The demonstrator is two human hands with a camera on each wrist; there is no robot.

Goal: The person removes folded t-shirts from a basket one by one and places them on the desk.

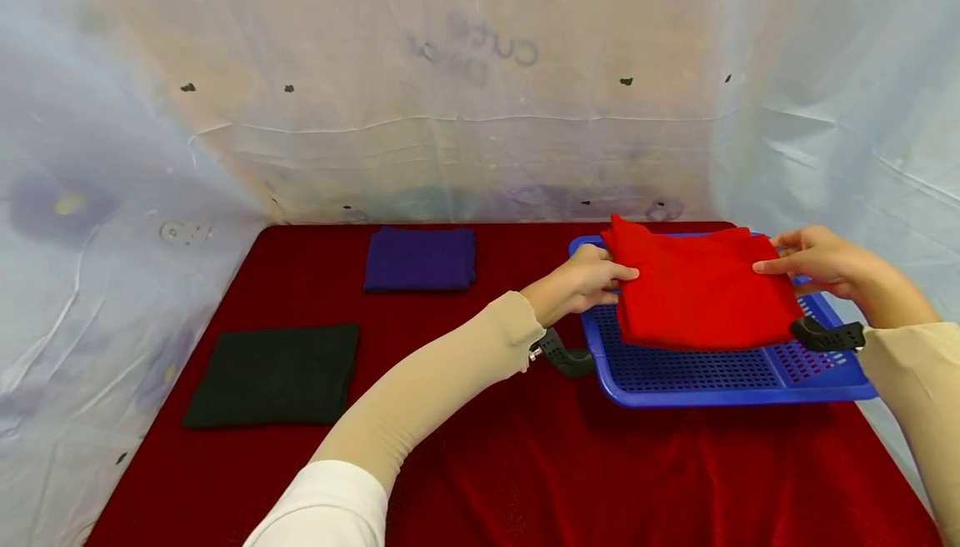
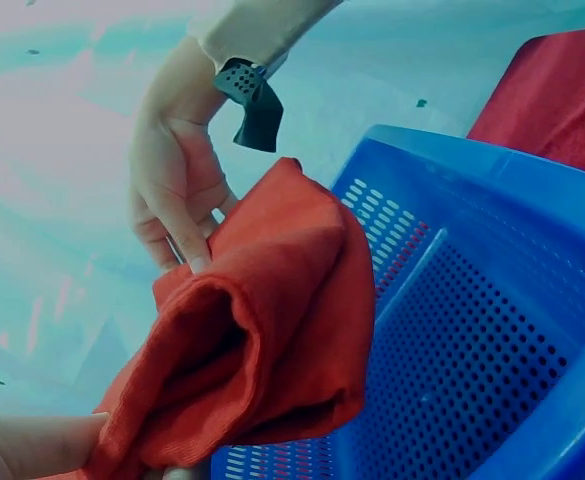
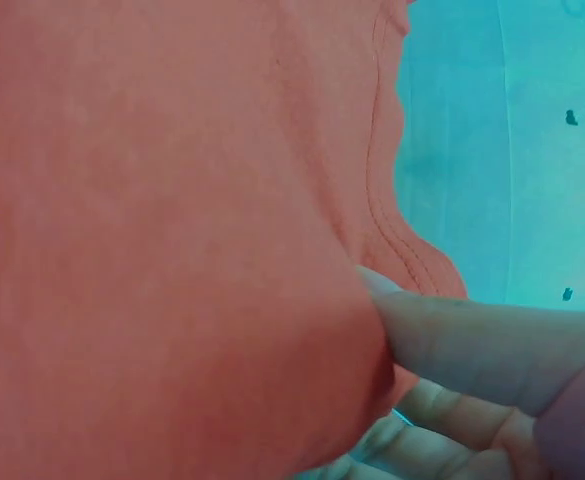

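Note:
A folded red cloth hangs just above a blue perforated basket at the right of the table. My left hand pinches its left edge and my right hand pinches its right edge. In the left wrist view the red cloth sags in a loose fold over the blue basket, with the right hand gripping its far edge. The right wrist view is filled by the red cloth, with fingers curled under its hem.
A folded purple cloth lies at the back middle of the red-covered table. A folded black cloth lies at the front left. Pale plastic sheeting walls the table on three sides.

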